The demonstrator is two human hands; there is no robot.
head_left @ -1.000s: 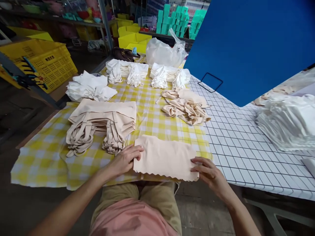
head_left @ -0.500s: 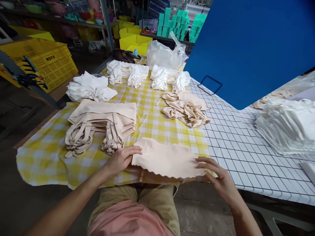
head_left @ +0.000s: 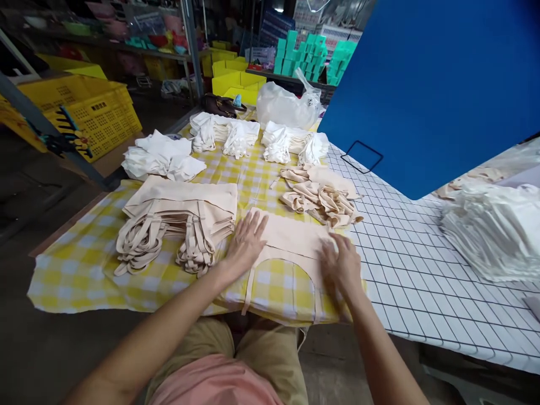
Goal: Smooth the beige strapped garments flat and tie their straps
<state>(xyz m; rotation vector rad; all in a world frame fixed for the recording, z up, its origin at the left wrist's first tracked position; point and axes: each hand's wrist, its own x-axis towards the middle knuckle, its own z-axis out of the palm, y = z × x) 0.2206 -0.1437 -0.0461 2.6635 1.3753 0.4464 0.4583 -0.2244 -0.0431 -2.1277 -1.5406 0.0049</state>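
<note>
A beige strappy camisole (head_left: 291, 232) lies spread on the yellow checked cloth in front of me, folded edge away from me and two thin straps toward me. Flat on its left end rests my left hand (head_left: 248, 239), fingers spread. My right hand (head_left: 342, 261) is at its right end, slightly blurred, with fingers stretched out on the fabric. Left of it sits a neat stack of beige camisoles (head_left: 181, 197), their straps bunched toward me. Beyond it lies a loose heap of crumpled beige camisoles (head_left: 323, 194).
White folded garments (head_left: 225, 129) stand in stacks at the back, near a clear plastic bag (head_left: 287, 107). A loose white pile (head_left: 160, 157) lies at left. On the right are a large blue board (head_left: 426, 95) and a white garment stack (head_left: 493, 230) on a grid cloth.
The camisole has gone from lifted between both hands to lying on the cloth, its straps now showing. Both hands have moved forward, the right one also leftward.
</note>
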